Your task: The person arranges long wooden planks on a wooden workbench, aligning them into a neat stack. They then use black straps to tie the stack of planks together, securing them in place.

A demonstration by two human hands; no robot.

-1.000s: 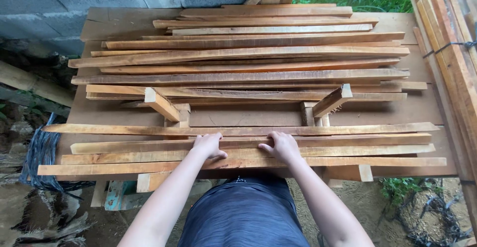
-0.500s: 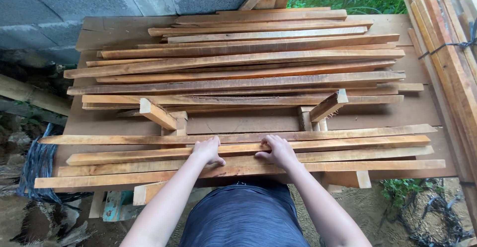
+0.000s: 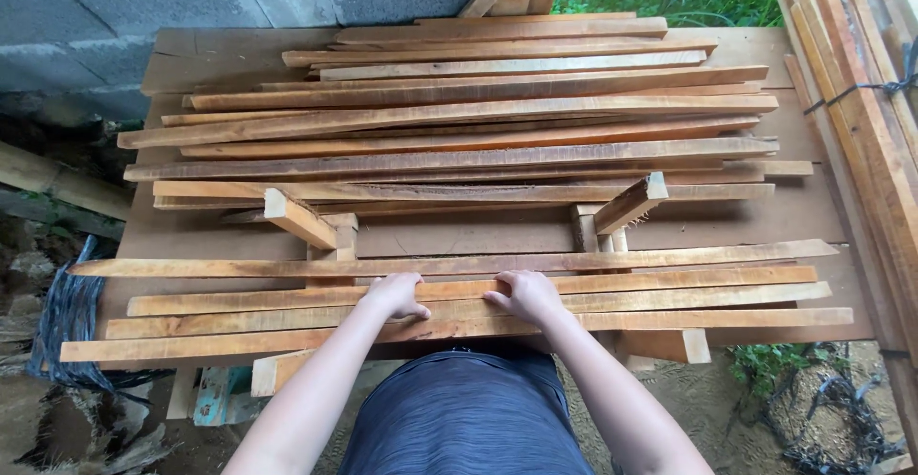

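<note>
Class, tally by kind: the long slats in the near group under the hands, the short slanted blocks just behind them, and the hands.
Near long slats: 4
Short slanted blocks: 2
Hands: 2, left hand and right hand
Total: 8

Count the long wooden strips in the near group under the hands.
4. Farthest strip, second strip under the left hand and right hand, third strip, nearest strip at the table's edge. Others may lie hidden beneath.
</note>
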